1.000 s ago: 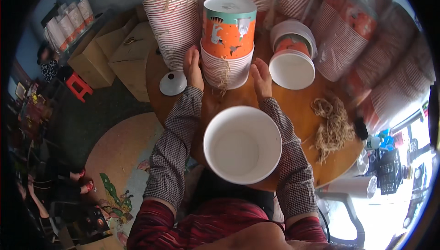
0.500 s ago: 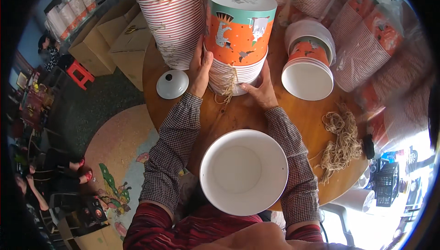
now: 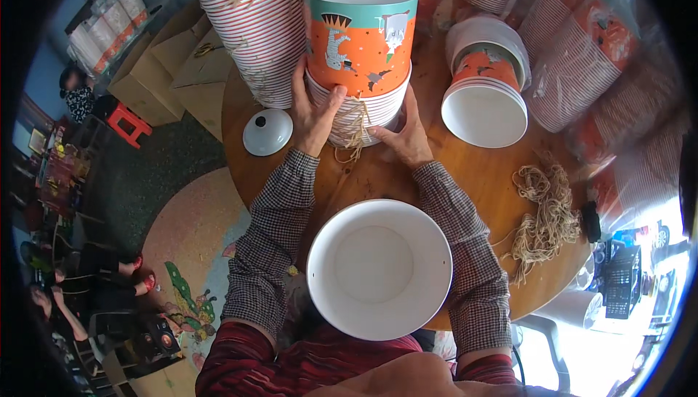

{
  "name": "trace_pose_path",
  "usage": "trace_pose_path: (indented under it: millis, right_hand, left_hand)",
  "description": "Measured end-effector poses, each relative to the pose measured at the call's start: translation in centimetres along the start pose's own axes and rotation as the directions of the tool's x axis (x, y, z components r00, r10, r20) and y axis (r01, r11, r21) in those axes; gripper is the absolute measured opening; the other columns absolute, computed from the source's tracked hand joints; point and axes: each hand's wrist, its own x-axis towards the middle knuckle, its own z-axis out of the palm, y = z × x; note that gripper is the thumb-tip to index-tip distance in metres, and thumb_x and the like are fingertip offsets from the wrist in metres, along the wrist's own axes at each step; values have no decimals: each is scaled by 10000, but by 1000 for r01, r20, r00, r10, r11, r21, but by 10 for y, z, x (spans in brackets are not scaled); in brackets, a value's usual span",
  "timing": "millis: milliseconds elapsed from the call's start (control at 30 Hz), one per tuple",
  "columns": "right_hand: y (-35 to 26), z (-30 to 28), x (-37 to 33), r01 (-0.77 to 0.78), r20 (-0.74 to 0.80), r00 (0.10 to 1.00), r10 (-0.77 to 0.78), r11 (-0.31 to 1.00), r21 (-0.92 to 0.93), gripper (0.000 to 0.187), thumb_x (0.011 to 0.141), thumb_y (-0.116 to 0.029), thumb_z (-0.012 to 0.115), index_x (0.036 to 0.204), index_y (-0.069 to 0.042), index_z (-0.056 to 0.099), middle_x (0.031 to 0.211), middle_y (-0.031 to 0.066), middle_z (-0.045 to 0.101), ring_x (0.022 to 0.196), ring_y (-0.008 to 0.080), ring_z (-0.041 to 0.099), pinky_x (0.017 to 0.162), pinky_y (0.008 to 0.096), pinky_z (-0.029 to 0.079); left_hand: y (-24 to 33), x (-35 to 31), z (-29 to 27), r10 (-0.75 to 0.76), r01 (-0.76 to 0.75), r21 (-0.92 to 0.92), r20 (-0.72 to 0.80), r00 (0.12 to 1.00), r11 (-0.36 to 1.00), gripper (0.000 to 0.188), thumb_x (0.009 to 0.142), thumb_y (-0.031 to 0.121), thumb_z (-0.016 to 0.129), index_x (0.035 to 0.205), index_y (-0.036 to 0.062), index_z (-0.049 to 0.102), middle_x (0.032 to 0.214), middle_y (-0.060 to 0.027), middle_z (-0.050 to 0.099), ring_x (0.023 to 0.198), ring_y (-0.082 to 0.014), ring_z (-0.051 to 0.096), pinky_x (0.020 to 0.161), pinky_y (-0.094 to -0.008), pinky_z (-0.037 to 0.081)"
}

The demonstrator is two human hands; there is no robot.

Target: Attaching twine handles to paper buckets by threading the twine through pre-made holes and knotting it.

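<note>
An upside-down stack of paper buckets point(image 3: 363, 55) stands on the round wooden table in front of me. Its top bucket is orange and green with cartoon figures. Rims and loops of twine point(image 3: 355, 131) show lower down. My left hand point(image 3: 314, 115) wraps the stack's left side, thumb on the front over the rims. Around the right side my right hand point(image 3: 404, 135) curves, its thumb beside the hanging twine. Some fingers of both hands are hidden behind the stack. Nearer to me, between my forearms, a white bucket point(image 3: 379, 215) has its open mouth facing up.
A taller bucket stack point(image 3: 254, 33) rises at the left, near a white lid point(image 3: 267, 133) with a black knob. Buckets on their side point(image 3: 485, 113), a twine bundle point(image 3: 542, 215) and plastic-wrapped stacks point(image 3: 574, 55) lie to the right. Cardboard boxes point(image 3: 156, 70) stand at far left.
The whole view has shifted a little. My left thumb has come farther across the front of the stack, and my right hand stays at its right side.
</note>
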Motion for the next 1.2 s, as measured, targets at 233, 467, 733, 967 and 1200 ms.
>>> trace_pose_path:
  millis: [233,467,733,967,1200]
  right_hand:
    - [-16,-3,1,-7,-3,1000,7,1000,11,1039,670,-213,834,1445,-21,169,1415,185,335,1312,268,351,1089,402,298]
    - [-35,-16,24,75,-118,992,-55,982,174,733,853,-283,668,1408,-2,279,1384,193,388,1293,267,380,1077,391,303]
    - [-58,-1,12,214,-362,865,-347,908,-359,191,817,-86,681,967,0,604,909,112,580,815,218,595,734,316,490]
    - [-98,23,9,472,-44,820,-571,716,-514,226,697,-55,728,904,-61,637,817,88,572,742,267,590,651,345,495]
    - [-97,31,13,452,112,805,-582,481,-751,150,722,-79,709,846,-84,624,772,56,538,706,241,560,610,349,467]
  left_hand:
    - [-9,-1,-6,32,-32,14,-41,999,999,845,805,345,707,1402,-15,228,1398,-211,318,1293,-298,343,1074,-394,298]
    - [-11,4,-12,37,-20,-187,92,995,982,791,851,213,650,1438,-12,169,1426,-196,297,1315,-277,321,1093,-394,257]
    - [-19,-5,-17,107,-120,-163,-87,990,979,463,835,80,639,1228,3,406,1276,-135,410,1167,-227,437,1011,-361,354]
    - [-12,-5,-8,440,-396,252,-150,885,883,225,765,-12,658,947,28,531,1016,-113,527,949,-235,515,840,-343,428]
    - [1,-8,-3,524,-458,350,-120,843,817,205,723,-45,671,879,28,560,994,-99,533,921,-240,544,798,-342,444]
